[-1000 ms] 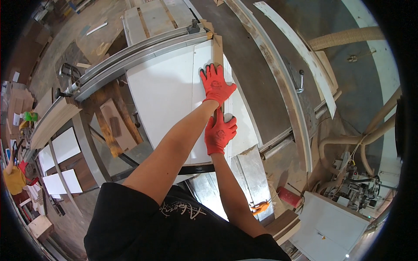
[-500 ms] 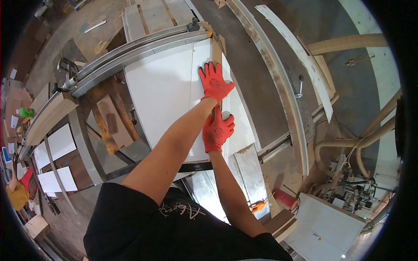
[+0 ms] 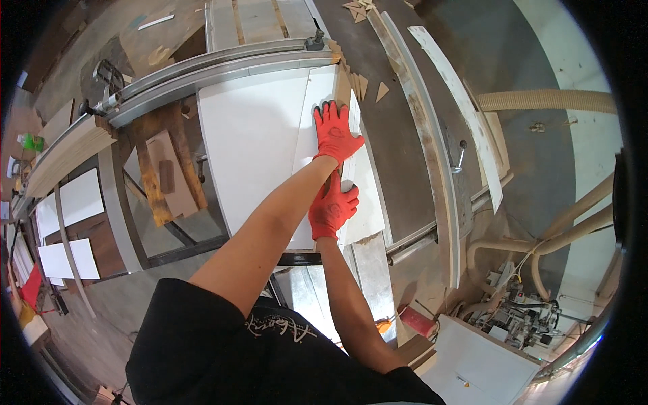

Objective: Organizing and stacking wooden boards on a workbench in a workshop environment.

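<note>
My left hand (image 3: 337, 131), in a red glove with dark fingertips, lies flat on a large white board (image 3: 253, 135), fingers spread forward and thumb out to the right. Just behind and below its wrist, my right hand (image 3: 331, 209), gloved alike, rests over the board's right part. Its fingers are curled to the right, and whatever they close on is hidden beneath the hand. A narrower white piece (image 3: 364, 202) lies along the right side under my hands. Beyond my left fingertips is a brown wood strip (image 3: 343, 86), with thin wooden wedges (image 3: 361, 88) beside it.
A metal fence (image 3: 236, 66) crosses the far edge of the board. To the right are a dark machine table (image 3: 395, 128), a long rail (image 3: 422, 128) and a crank handle (image 3: 461, 156). Stacked boards (image 3: 67, 158) stand left; a ribbed hose (image 3: 547, 100) runs at far right.
The whole view has shifted slightly. Thin wooden wedges now show on the dark table right of the board's far corner. Both hands keep nearly the same place on the board.
</note>
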Demonstrator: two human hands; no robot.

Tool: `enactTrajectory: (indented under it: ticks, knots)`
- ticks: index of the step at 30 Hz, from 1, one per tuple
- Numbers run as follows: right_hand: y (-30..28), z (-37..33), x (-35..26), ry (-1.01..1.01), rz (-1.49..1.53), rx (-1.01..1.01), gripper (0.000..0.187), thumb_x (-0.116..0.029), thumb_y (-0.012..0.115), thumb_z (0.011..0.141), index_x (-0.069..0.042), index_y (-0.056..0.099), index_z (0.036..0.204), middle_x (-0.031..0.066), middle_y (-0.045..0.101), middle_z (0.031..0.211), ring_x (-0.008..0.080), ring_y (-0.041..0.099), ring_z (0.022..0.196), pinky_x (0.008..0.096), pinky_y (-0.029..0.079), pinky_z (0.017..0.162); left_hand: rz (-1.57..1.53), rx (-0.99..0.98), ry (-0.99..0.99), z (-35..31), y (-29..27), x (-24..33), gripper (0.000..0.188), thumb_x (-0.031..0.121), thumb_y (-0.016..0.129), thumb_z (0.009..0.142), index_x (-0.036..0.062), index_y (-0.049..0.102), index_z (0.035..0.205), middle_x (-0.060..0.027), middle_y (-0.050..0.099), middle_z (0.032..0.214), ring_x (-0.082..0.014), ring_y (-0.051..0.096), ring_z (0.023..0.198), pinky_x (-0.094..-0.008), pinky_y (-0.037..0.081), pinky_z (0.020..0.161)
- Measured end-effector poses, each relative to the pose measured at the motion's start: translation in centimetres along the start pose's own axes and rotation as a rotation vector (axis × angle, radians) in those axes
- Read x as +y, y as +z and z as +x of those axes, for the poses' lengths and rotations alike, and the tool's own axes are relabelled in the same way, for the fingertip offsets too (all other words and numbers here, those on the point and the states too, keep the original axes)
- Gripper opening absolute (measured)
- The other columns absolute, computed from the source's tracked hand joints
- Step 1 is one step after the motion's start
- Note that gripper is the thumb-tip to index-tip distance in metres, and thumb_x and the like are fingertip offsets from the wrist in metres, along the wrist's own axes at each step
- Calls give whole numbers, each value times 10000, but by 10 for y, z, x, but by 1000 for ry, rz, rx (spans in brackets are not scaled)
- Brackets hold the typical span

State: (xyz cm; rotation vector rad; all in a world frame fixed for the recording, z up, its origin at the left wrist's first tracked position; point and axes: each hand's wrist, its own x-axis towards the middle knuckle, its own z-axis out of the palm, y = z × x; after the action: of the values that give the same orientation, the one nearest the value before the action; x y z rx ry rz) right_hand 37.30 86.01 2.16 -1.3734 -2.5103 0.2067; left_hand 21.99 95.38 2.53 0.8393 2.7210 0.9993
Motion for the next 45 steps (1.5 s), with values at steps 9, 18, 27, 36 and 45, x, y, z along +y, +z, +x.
enactTrajectory:
  ticks: [9, 18, 27, 36, 45]
  knots:
    - [1, 0, 4, -7, -11, -40, 563, -375, 651, 954, -385, 490, 1493, 271, 381, 1407, 434, 458, 1158, 523, 380, 997, -1, -4, -12, 1, -1, -1, 938, 518, 696, 777, 41, 396, 1526, -255, 328, 1611, -405, 239, 1531, -584, 28, 1256]
    - [1, 0, 3, 27, -61, -76, 599, -361, 664, 945, -377, 471, 1512, 289, 371, 1452, 453, 465, 1211, 543, 394, 1017, -43, -32, 1, 0, -1, -4, 924, 518, 691, 785, 41, 415, 1526, -261, 316, 1611, -421, 250, 1519, -598, 48, 1254]
    - [-1, 4, 7, 46, -68, -136, 681, -319, 681, 911, -360, 434, 1545, 287, 362, 1464, 466, 453, 1245, 555, 397, 1030, -119, -28, -2, 1, 3, -5, 903, 475, 719, 776, 35, 437, 1513, -267, 329, 1596, -420, 257, 1515, -596, 70, 1254]
    - [6, -6, 10, -4, -74, -112, 709, -342, 693, 894, -321, 431, 1553, 305, 410, 1435, 474, 488, 1221, 534, 409, 1032, -85, -30, -13, -5, 1, -18, 926, 480, 737, 759, 28, 443, 1512, -264, 336, 1593, -420, 256, 1512, -594, 83, 1257]
    - [-58, -32, 50, -168, 199, -3, 551, -324, 609, 1017, -6, 513, 1456, 244, 555, 1388, 395, 522, 1297, 488, 419, 1101, -213, -121, 20, -13, -7, 12, 1075, 544, 756, 691, -54, 406, 1514, -302, 317, 1597, -464, 210, 1528, -598, 51, 1271]
